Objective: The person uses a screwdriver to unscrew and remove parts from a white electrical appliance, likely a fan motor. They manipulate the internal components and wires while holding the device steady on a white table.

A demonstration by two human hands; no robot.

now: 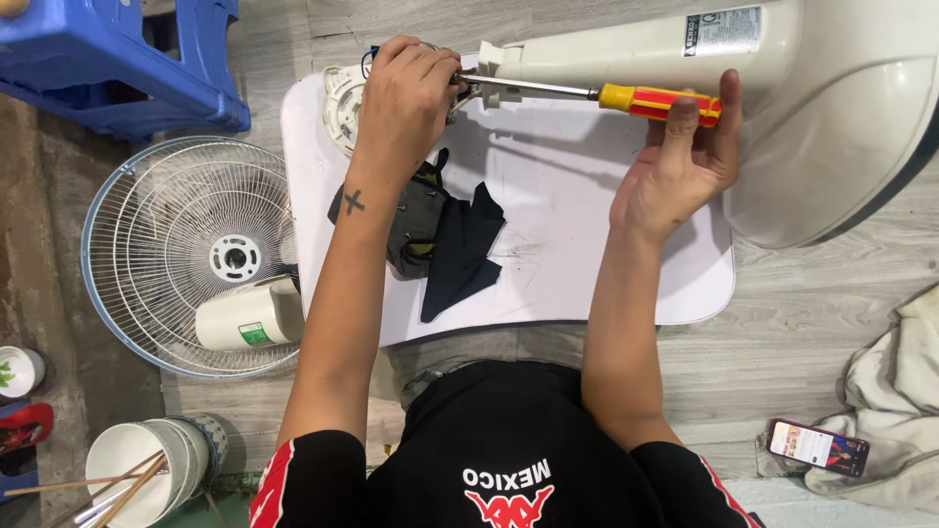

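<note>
Top centre of frame: left hand [409,93] clamped over the fan's motor head [344,103], fingers wrapped on it, steadying it on the white board [587,254]. Right hand [680,161] closed round the yellow-red handle of the screwdriver [626,96], thumb and fingers up; the shaft runs left, tip at the joint between the motor head and the fan neck [587,54]. The tip itself is hidden by the left hand, so whether it sits in a screw cannot be told. Hands well apart, joined only by the tool's line.

Fan base [851,127] lies on its side, upper right. Grille [191,256] already off, flat on the floor at left, with a white cylinder part [249,315] lying on it. Dark cloth pieces [440,235] on the board, centre. Judged: stripping well on, guard and some parts off; motor head and neck look still attached, work at that joint left.

Blue stool [127,59] upper left, bowls with chopsticks [147,464] lower left, phone [818,447] and rag [900,391] lower right.
</note>
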